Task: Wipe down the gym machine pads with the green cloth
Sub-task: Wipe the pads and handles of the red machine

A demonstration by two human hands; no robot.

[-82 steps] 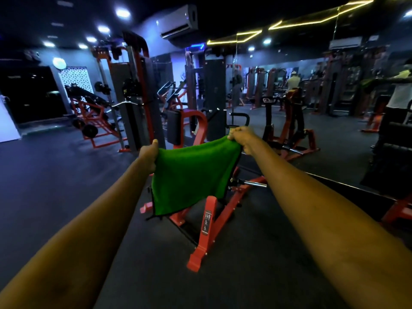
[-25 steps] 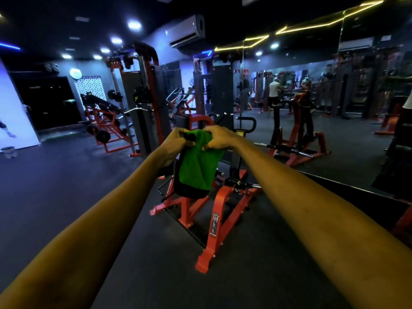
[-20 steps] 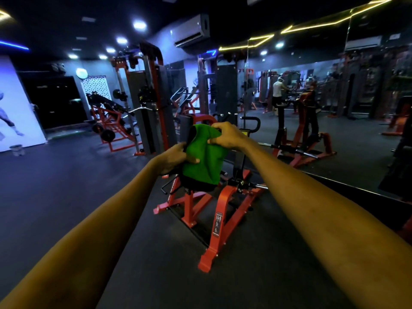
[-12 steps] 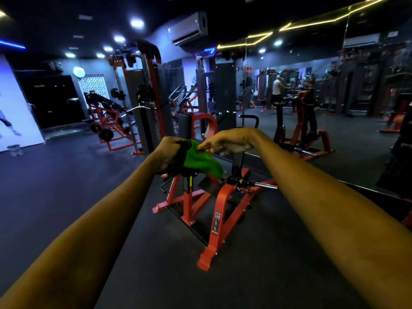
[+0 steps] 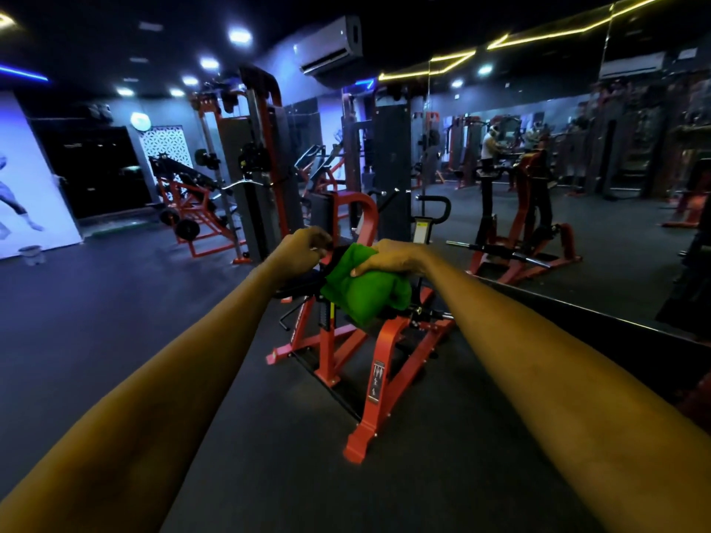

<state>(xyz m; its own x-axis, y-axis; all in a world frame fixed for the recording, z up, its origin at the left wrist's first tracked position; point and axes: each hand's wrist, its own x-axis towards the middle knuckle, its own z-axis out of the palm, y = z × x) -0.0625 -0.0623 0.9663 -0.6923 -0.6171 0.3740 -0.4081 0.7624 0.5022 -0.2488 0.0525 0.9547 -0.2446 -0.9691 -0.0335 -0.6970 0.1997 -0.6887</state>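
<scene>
A folded green cloth (image 5: 365, 296) hangs bunched between my hands, above the red frame of a gym machine (image 5: 379, 363). My right hand (image 5: 388, 259) lies on top of the cloth, with its fingers curled over the fold and gripping it. My left hand (image 5: 306, 248) is curled at the cloth's dark left edge and appears to hold it. A black seat pad (image 5: 298, 284) of the machine shows just under my left wrist, partly hidden by the cloth. An upright black pad (image 5: 321, 213) stands behind my hands.
Dark rubber floor (image 5: 115, 309) spreads to the left and in front. A cable tower (image 5: 261, 167) and a red plate-loaded machine (image 5: 192, 209) stand at the back left. A mirror wall (image 5: 577, 186) runs along the right. In it I see another machine and a person.
The cloth was stretched wide between my hands and has been folded into a thick bundle. My right hand has come down on top of it, and both hands have sunk toward the seat pad.
</scene>
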